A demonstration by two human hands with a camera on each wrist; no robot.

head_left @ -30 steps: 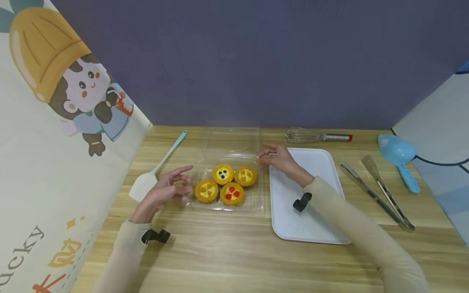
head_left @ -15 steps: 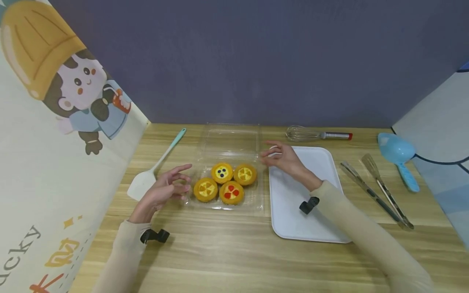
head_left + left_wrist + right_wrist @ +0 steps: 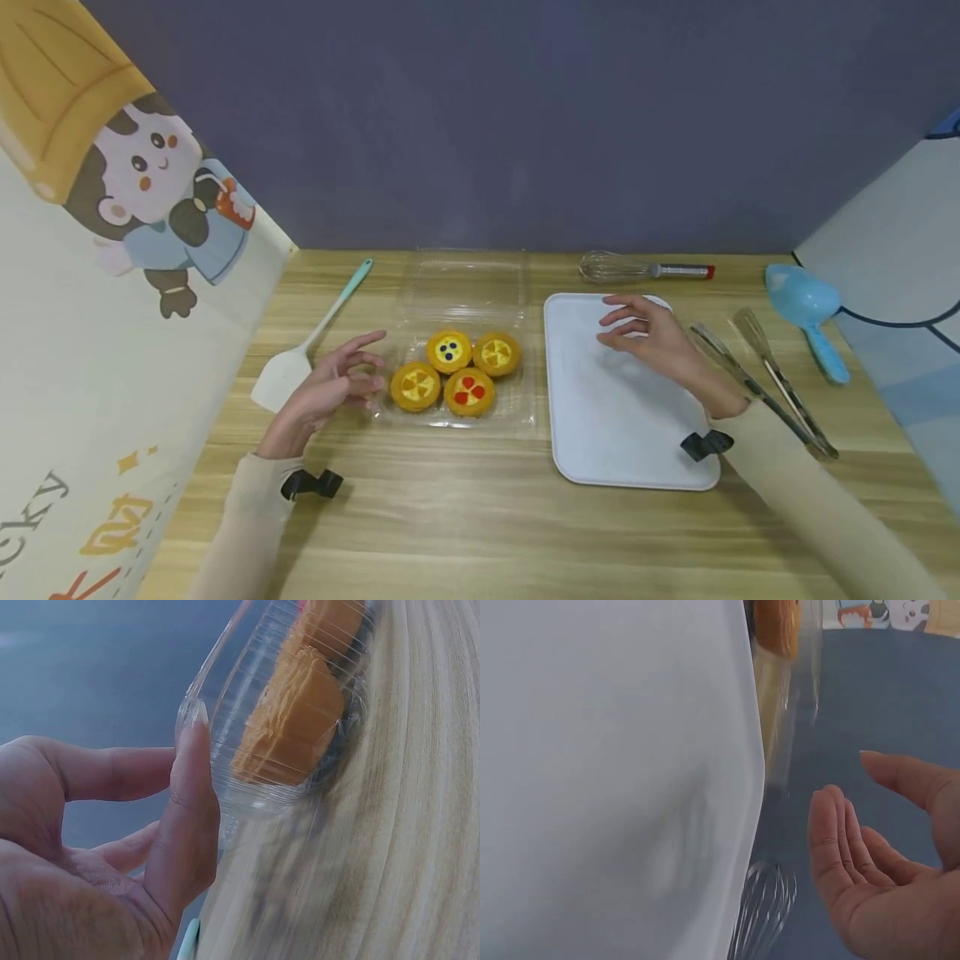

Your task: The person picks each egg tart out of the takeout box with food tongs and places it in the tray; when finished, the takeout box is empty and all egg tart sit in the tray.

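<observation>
A clear plastic container (image 3: 525, 400) stands with its lid (image 3: 468, 279) folded back, holding several egg tarts: one with blue dots (image 3: 449, 351), one with red pieces (image 3: 469, 392), others with yellow wedges (image 3: 497, 354). My left hand (image 3: 330, 385) is at the container's left side, fingers relaxed and apart. In the left wrist view its thumb (image 3: 187, 795) reaches up to the container's rim, overlapping it. My right hand (image 3: 651, 337) hovers over the upper part of a white tray (image 3: 622, 425), fingers loosely bent and holding nothing; the right wrist view shows a gap between thumb and fingers.
Left of the container lies a white spatula (image 3: 282, 379) with a mint handle. A whisk (image 3: 637, 269) lies behind the tray. To the right are metal tongs (image 3: 780, 383) and a blue scoop (image 3: 804, 300). Walls (image 3: 480, 125) bound the table at back and sides.
My right hand has moved right, from beside the container's lid hinge to over the tray. The left hand stays at the container's left side. The head view has shifted slightly.
</observation>
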